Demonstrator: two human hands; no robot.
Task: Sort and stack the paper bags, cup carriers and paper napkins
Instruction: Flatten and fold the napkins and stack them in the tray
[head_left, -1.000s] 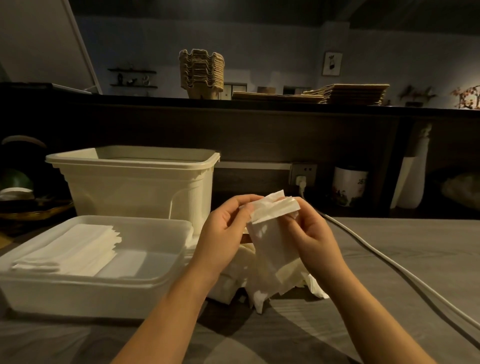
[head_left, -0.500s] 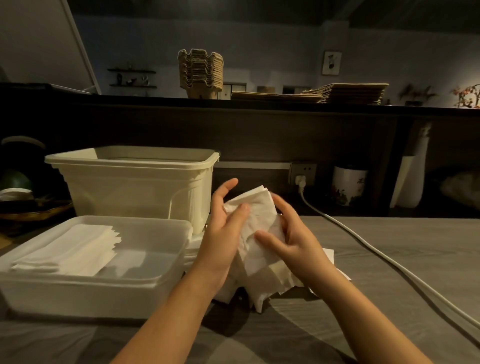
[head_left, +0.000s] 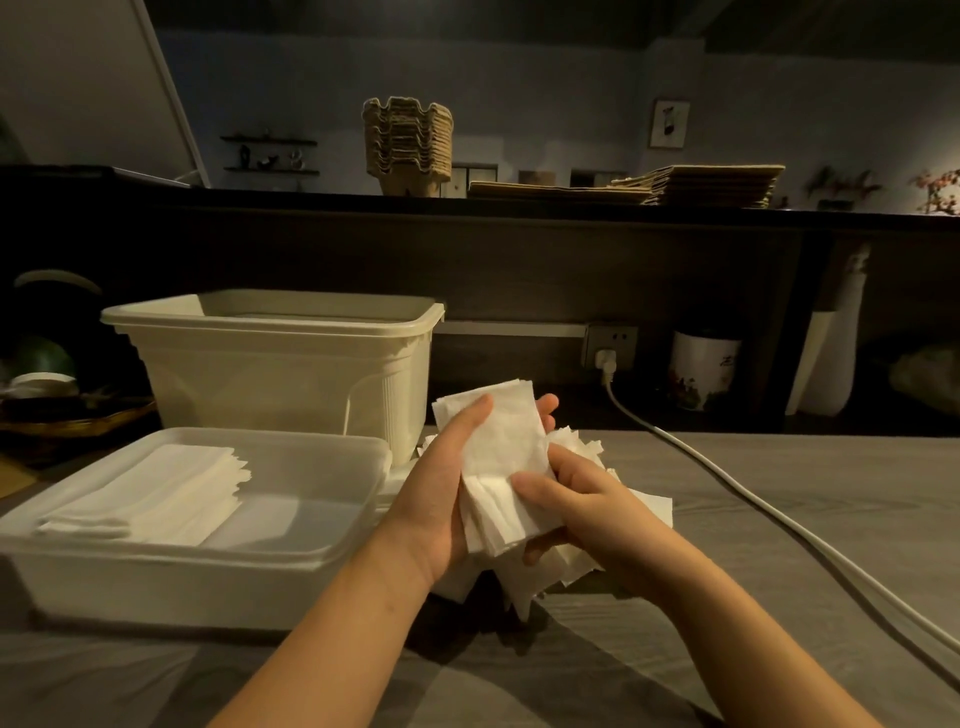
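The left hand (head_left: 447, 488) holds a napkin bundle (head_left: 506, 447) upright above the worktop (head_left: 779, 519), near the middle of it. Its fingers (head_left: 548, 402) are wrapped around the back of the bundle and the thumb lies across the front. The right hand (head_left: 587, 499) grasps the lower end of the same bundle, with the thumb pressed on the front sheet and the other fingers below.

One second ago both hands pinched a single napkin and held it up. Half a second ago this napkin was being laid against the bundle in the left hand. Now it lies flat as the top sheet, and the right hand has moved down to the bottom edge, where the sheets fan out unevenly. It seems the person is squaring the bundle.

This means one more napkin is sorted, but the bundle is not yet put away. Under the hands the loose napkins (head_left: 639, 506) lie in an untidy heap on the worktop, so this part of the task is probably not finished. The stacked napkins (head_left: 150, 499) rest in the shallow tray (head_left: 332, 551) at the left edge, which is likely the place for the bundle. On the shelf (head_left: 519, 205) behind, the cup carriers (head_left: 408, 145) and the paper bags (head_left: 701, 184) already stand in separate stacks.
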